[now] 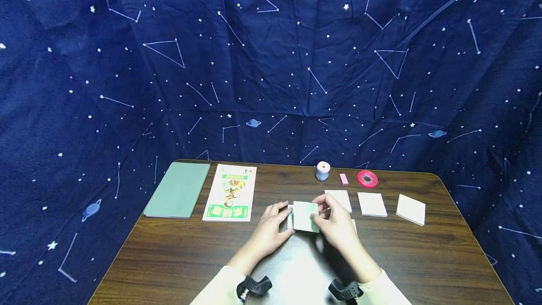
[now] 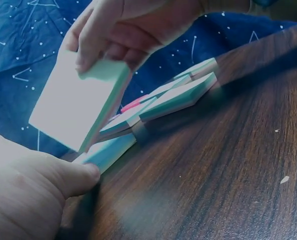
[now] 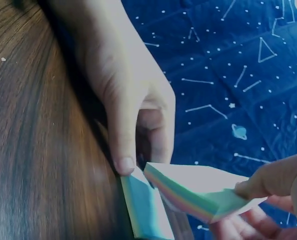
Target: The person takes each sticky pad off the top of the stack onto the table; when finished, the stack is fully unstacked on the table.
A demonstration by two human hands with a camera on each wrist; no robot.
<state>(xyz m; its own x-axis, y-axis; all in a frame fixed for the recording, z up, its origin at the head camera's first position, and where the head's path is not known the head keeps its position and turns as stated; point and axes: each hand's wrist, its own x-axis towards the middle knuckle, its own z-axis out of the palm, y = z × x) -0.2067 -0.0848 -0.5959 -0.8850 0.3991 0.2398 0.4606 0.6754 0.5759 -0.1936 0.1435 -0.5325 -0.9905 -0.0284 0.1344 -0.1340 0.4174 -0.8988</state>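
My right hand (image 1: 338, 224) pinches a pad of sticky notes (image 1: 305, 217) at its right edge, thumb on the pale green top. In the right wrist view its side shows bands of green, yellow and pink. The raised pad is tilted and overlaps a second sticky note pad (image 3: 144, 206) that lies on the table. My left hand (image 1: 268, 229) holds this lower pad between thumb and fingers at its left end. In the left wrist view the left thumb presses near its edge, under the raised pad (image 2: 78, 102). Part of the lower pad is hidden.
Three more pads, a left one (image 1: 339, 199), a middle one (image 1: 371, 204) and a right one (image 1: 410, 209), lie rightward. Another pad (image 1: 354, 225) shows behind my right hand. Behind stand a spool (image 1: 322, 171), pink block (image 1: 344, 179) and red disc (image 1: 367, 179). Leftward lie a booklet (image 1: 230, 193) and green folder (image 1: 178, 189).
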